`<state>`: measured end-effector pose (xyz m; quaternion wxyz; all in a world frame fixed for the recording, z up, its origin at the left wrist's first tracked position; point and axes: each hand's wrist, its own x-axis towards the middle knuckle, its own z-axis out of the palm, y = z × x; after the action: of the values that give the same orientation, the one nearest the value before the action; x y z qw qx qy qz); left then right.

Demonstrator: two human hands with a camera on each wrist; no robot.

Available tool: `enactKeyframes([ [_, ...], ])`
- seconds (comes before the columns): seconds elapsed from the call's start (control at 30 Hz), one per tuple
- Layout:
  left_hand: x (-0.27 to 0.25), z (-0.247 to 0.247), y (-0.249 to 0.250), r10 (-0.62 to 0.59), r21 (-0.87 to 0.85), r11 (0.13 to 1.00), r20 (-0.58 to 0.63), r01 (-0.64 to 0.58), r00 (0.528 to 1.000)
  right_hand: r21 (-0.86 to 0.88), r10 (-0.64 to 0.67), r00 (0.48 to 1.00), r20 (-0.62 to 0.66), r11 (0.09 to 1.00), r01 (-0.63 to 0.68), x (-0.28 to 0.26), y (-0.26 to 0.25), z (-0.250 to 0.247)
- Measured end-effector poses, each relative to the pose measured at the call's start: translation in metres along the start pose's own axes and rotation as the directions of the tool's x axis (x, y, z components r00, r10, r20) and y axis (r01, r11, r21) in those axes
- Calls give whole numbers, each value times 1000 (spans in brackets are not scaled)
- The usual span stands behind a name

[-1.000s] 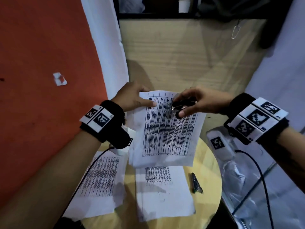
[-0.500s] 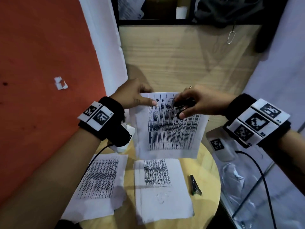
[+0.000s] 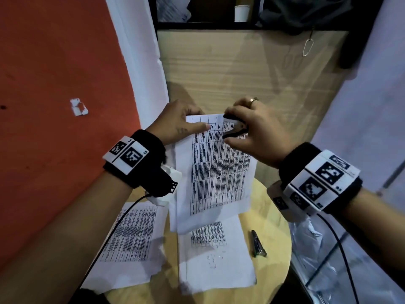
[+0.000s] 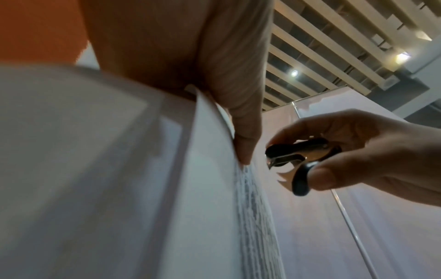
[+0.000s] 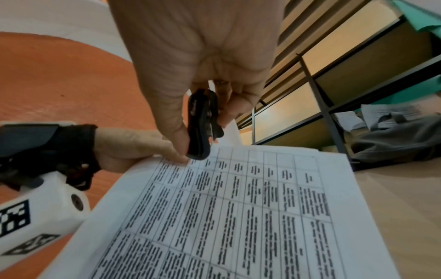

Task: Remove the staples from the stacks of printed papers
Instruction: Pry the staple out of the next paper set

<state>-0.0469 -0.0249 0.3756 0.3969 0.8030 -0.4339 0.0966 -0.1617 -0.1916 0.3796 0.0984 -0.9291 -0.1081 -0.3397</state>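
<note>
A stapled stack of printed papers (image 3: 217, 172) hangs upright above the table. My left hand (image 3: 197, 125) pinches its top left corner, thumb on the printed face and fingers behind. My right hand (image 3: 232, 127) grips a black and metal staple remover (image 3: 237, 130) between thumb and fingers at the stack's top edge, right of the left thumb. In the left wrist view the staple remover (image 4: 298, 160) has its claws apart, just off the paper's edge (image 4: 241, 188). From the right wrist, the staple remover (image 5: 201, 128) hangs over the top of the printed sheet (image 5: 238, 217). No staple is visible.
Two more printed stacks (image 3: 131, 238) (image 3: 217, 255) lie on the small round wooden table (image 3: 276, 233). A dark pen-like tool (image 3: 258, 244) lies right of them. A wooden cabinet (image 3: 241, 73) stands behind, an orange wall (image 3: 54, 84) at left, and clear plastic (image 3: 311, 249) at right.
My right hand has turned knuckles up and carried the staple remover from the sheet's upper middle to its top edge. The held stack has risen slightly. The left pinch is unchanged.
</note>
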Motion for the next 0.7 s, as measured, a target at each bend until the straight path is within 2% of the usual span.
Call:
enactKeyframes([
  [0.1,-2,-1,2,7,-29,1000,-5,-7,1000,-123,-35,999,-39,992,30,-1,-8,5],
  [0.37,-6,4,9,-24,-166,986,-8,23,1000,-11,-112,991,-72,994,111,2,-16,12],
  [0.7,-6,1,15,-54,-248,967,25,59,998,-24,-163,982,-97,987,161,5,-12,14],
])
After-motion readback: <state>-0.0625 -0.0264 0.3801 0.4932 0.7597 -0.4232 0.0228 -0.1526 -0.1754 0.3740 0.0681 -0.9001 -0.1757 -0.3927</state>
